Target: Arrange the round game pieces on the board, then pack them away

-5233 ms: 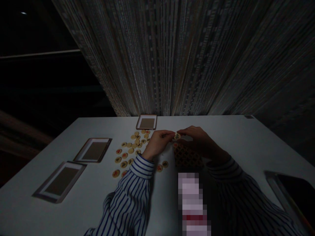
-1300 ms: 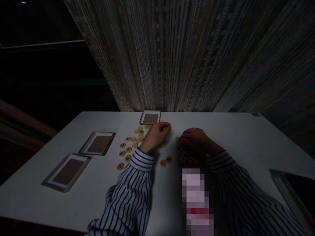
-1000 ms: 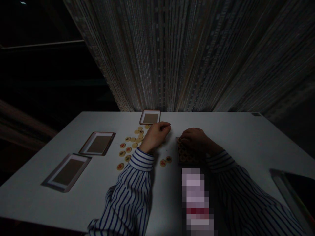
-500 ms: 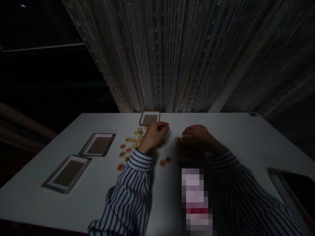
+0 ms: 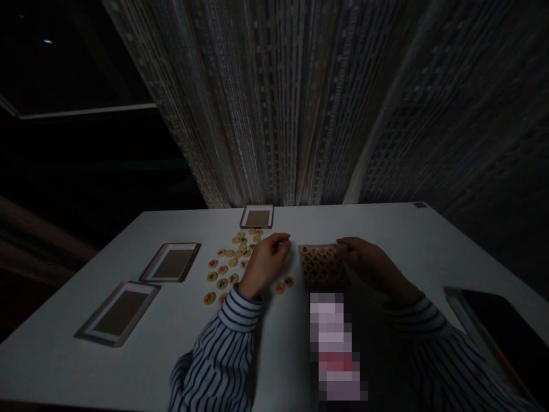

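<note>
Several round xiangqi pieces (image 5: 222, 284) with red or dark characters lie loose on the white table, left of my left hand (image 5: 269, 257). That hand hovers over the tabletop with its fingers curled in; whatever they hold, if anything, is hidden. Two more pieces (image 5: 279, 288) rest just right of my left wrist. Rows of pieces fill a small box (image 5: 301, 266) in the middle of the table. At the box's right side is my right hand (image 5: 371, 262), fingers stretched toward its rim with thumb and forefinger apart; whether they touch it is too dark to tell.
Two framed flat trays or lids (image 5: 148, 274) (image 5: 80, 332) lie at the left, and another (image 5: 243, 217) at the back edge. A dark device (image 5: 497, 326) lies at the right. A string curtain (image 5: 274, 103) hangs behind the table. A blurred-out pale object (image 5: 334, 343) is in front of the box.
My right hand has moved off the top of the box to its right side, uncovering the rows of pieces. My left hand stays near the loose pieces. The view has shifted slightly.
</note>
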Tool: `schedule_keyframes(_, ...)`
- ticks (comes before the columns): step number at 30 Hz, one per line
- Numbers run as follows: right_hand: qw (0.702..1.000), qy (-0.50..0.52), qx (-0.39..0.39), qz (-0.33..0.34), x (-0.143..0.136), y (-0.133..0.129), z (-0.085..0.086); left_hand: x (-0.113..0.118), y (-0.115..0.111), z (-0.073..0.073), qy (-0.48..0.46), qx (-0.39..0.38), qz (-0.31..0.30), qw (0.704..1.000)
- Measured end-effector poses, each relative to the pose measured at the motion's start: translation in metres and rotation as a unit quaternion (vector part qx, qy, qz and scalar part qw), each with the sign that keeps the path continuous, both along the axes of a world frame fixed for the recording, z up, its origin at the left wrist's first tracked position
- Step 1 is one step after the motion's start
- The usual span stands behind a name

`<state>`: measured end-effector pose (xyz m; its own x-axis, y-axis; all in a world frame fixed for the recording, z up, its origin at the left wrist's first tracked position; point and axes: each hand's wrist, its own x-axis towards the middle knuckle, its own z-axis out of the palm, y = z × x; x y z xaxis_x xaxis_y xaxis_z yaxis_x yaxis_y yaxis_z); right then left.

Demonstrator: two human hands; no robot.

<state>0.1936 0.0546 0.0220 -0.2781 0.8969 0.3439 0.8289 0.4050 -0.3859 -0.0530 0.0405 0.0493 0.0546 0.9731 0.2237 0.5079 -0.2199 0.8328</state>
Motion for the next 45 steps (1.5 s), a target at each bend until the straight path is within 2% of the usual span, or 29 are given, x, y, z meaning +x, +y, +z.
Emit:
schedule_keyframes(7,0.994,0.073,-0.057,-0.051,0.013,-0.025,-0.033,0.020,-0.053,-0.047,-0.020,-0.039,0.011,0.999)
schedule_keyframes(9,0.990,0.086,-0.085,-0.073,0.012,-0.030,-0.036,0.027,-0.063,-0.057,-0.021,-0.029,0.022,0.999)
schedule_keyframes(12,0.985,0.109,-0.120,-0.062,0.011,-0.036,-0.035,0.035,-0.071,-0.065,-0.017,-0.006,0.012,1.000)
schedule_keyframes(17,0.983,0.123,-0.129,-0.035,0.006,-0.039,-0.030,0.041,-0.075,-0.065,-0.003,-0.008,-0.005,1.000)
schedule_keyframes(21,0.984,0.114,-0.127,-0.042,0.005,-0.039,-0.034,0.042,-0.076,-0.066,-0.005,-0.001,-0.022,1.000)
schedule_keyframes(33,0.985,0.105,-0.134,-0.044,0.006,-0.038,-0.037,0.042,-0.073,-0.079,0.021,0.008,-0.021,1.000)
schedule_keyframes(45,0.984,0.100,-0.139,-0.050,0.006,-0.039,-0.037,0.042,-0.073,-0.072,0.044,0.013,-0.031,0.998)
